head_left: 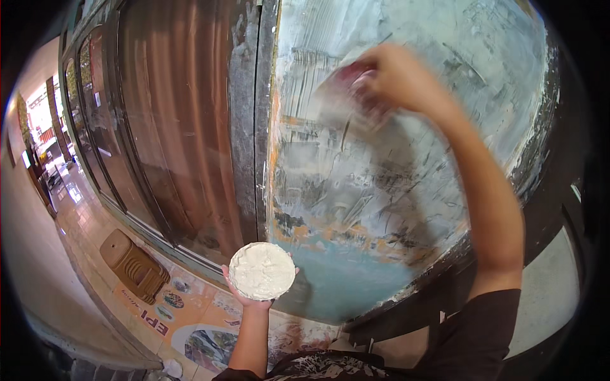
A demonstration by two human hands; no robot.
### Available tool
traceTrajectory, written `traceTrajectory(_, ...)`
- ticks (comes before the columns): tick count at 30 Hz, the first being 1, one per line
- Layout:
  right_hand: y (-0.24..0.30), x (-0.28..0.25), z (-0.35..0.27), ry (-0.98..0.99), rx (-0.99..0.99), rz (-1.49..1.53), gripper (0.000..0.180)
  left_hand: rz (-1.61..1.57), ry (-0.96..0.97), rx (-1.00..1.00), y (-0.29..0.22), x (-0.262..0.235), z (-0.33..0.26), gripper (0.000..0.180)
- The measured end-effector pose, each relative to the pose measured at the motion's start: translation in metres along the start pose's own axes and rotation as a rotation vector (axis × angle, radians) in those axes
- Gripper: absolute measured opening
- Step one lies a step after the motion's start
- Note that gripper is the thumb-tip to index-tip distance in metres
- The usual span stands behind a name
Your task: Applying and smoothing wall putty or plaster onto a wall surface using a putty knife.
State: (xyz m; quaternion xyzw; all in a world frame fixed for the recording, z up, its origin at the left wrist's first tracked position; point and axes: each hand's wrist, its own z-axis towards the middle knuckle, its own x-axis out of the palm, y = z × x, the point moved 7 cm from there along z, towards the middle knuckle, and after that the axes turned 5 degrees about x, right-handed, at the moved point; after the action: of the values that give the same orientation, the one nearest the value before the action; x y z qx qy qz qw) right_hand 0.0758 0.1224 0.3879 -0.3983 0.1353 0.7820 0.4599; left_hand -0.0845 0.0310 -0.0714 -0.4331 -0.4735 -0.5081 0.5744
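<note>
My left hand (249, 297) is raised palm up and holds a round white bowl (262, 270) full of white putty, low in the middle of the view. My right hand (397, 79) is lifted high and blurred, gripping a red-handled scraper (346, 86) whose blade lies against the pale blue wall (356, 190). The wall is streaked with grey and white filler, with orange patches showing through near its lower part.
A dark metal door frame (251, 127) and glass doors with a brown curtain (184, 114) stand to the left of the wall. A brown plastic stool (133, 265) lies on the tiled floor below, beside a printed mat (190, 317). A corridor runs off at far left.
</note>
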Motion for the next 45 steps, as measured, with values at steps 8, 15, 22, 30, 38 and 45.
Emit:
traceTrajectory(8,-0.062,-0.069,0.029,-0.064,0.274,0.014,0.027,0.020,0.035,-0.026,0.013,0.010,0.001,0.097)
traceTrajectory(15,-0.085,-0.176,-0.035,-0.218,0.488,0.284,0.018,0.024,0.057,-0.094,0.035,0.011,0.009,0.092)
traceTrajectory(22,0.003,0.074,-0.058,0.303,0.126,-0.093,0.034,0.029,0.084,-0.103,0.044,0.015,0.008,0.093)
traceTrajectory(30,-0.152,-0.198,-0.033,-0.380,0.529,0.189,0.018,0.048,0.059,-0.180,0.060,0.001,0.009,0.094)
traceTrajectory(38,-0.047,0.010,-0.096,0.151,0.215,0.053,0.026,0.019,0.032,-0.159,0.050,0.001,0.015,0.091)
traceTrajectory(45,-0.122,-0.067,-0.063,-0.088,0.440,-0.069,0.024,0.018,0.024,-0.207,0.060,0.012,0.018,0.092)
